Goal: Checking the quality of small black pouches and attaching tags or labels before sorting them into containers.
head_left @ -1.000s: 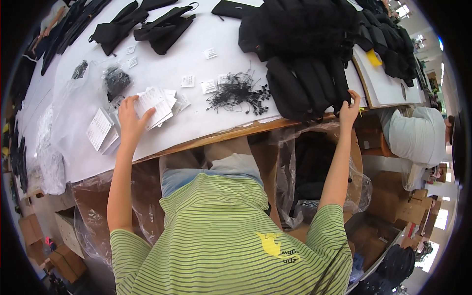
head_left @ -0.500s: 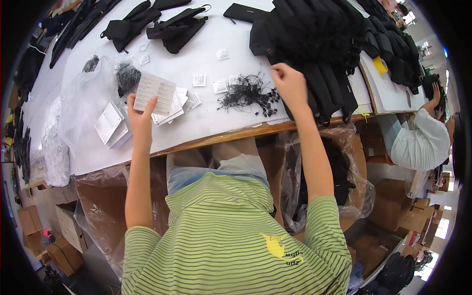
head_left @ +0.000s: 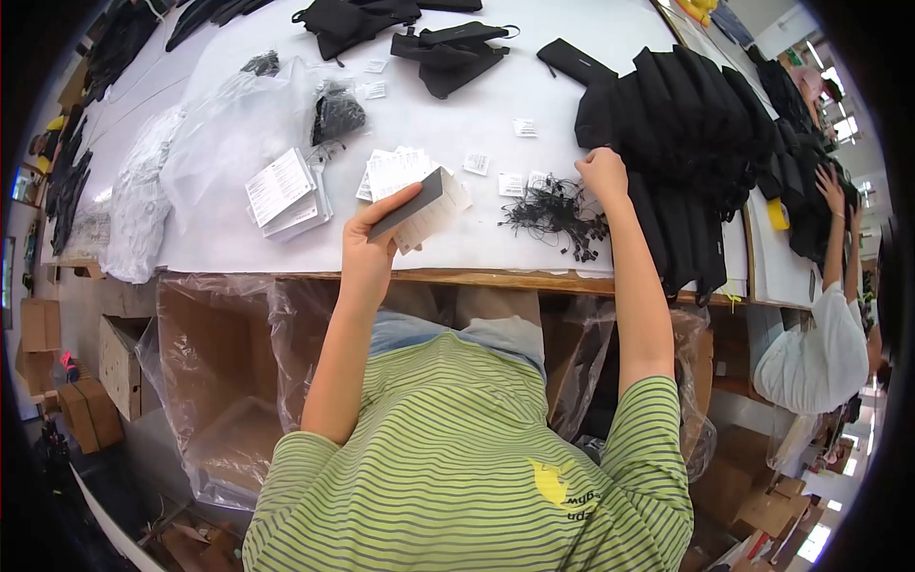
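My left hand is raised over the table's front edge and grips a dark rectangular card tilted up on its edge. Under it lies a loose heap of white paper tags. My right hand rests with curled fingers on a tangle of thin black strings, beside a heap of folded black garments. Whether it pinches a string I cannot make out.
The white table also carries a stack of white booklets, clear plastic bags, black pouches and small white labels. Cardboard boxes lined with plastic stand under the table. Another person in white works at the right.
My right hand swung from the far right table edge across to the black strings. My left hand lifted a dark card off the tag heap and drew it nearer.
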Motion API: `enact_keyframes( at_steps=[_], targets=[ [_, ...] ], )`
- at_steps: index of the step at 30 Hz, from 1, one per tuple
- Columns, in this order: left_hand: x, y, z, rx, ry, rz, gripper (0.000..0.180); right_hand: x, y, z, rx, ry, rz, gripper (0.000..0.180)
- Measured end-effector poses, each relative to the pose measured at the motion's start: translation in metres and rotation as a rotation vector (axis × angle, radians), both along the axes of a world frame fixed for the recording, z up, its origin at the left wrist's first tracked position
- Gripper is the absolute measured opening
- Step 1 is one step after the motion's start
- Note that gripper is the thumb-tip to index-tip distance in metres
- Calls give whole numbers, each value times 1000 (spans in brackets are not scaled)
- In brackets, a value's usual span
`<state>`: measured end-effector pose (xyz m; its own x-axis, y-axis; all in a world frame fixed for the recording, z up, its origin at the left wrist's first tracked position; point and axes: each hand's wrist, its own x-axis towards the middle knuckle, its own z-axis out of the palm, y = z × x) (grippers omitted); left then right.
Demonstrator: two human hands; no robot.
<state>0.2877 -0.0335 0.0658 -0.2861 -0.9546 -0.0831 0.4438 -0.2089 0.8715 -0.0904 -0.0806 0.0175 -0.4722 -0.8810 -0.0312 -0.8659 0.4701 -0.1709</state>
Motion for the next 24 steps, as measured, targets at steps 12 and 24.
enact_keyframes(
  at_steps=[12, 24],
  targets=[
    [-7, 16, 5, 169, 210, -365, 50, 5, 17, 63, -330, -175, 26, 26],
    [-15, 33, -1, 133, -35, -245, 49, 13, 4, -3, 49, 65, -1, 32]
  ],
)
